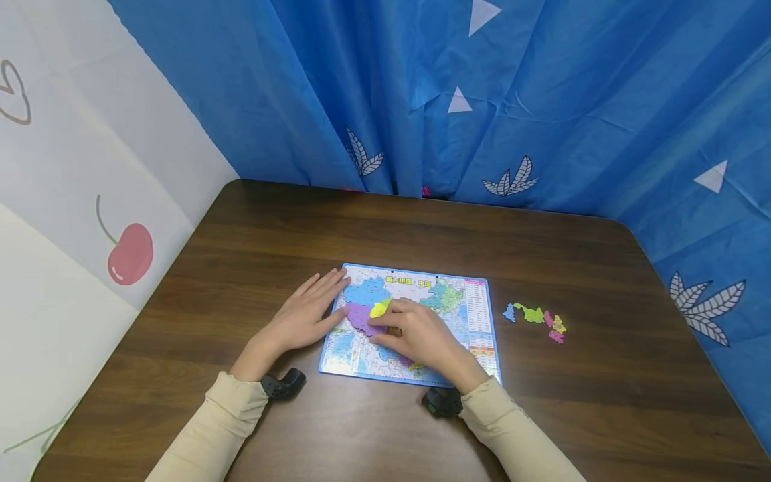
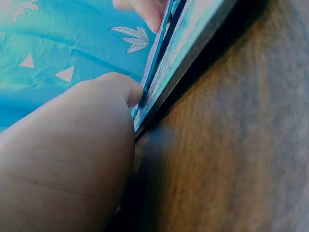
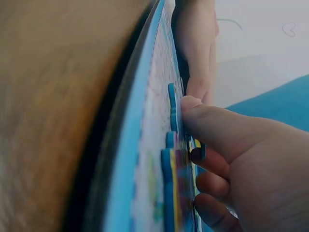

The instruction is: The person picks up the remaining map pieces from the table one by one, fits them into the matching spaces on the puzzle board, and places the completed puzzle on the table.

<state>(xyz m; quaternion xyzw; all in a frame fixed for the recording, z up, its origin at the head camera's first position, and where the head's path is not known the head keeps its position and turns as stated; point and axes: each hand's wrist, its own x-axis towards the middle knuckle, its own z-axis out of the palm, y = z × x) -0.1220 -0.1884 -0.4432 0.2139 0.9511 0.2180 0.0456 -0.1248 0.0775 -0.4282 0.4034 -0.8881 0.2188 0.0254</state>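
A magnetic map puzzle board (image 1: 482, 321) with a blue rim lies flat on the table. My left hand (image 1: 307, 314) rests over its left edge with fingers spread, the thumb touching the purple puzzle piece (image 1: 360, 317). On the board my right hand (image 1: 415, 329) has curled fingers at a yellow puzzle piece (image 1: 379, 308), beside the purple one. In the right wrist view this yellow piece (image 3: 197, 143) stands slightly raised by the fingertips, while the thumb (image 3: 190, 103) lies on the board's pieces. Blue (image 1: 366, 292) and green (image 1: 448, 294) pieces sit on the map.
Several loose puzzle pieces, including a green one (image 1: 533, 314) and a pink one (image 1: 556, 337), lie on the wooden table (image 1: 602, 388) right of the board. Blue curtain (image 1: 385, 87) hangs behind the table, and a white printed sheet (image 1: 78, 167) at the left.
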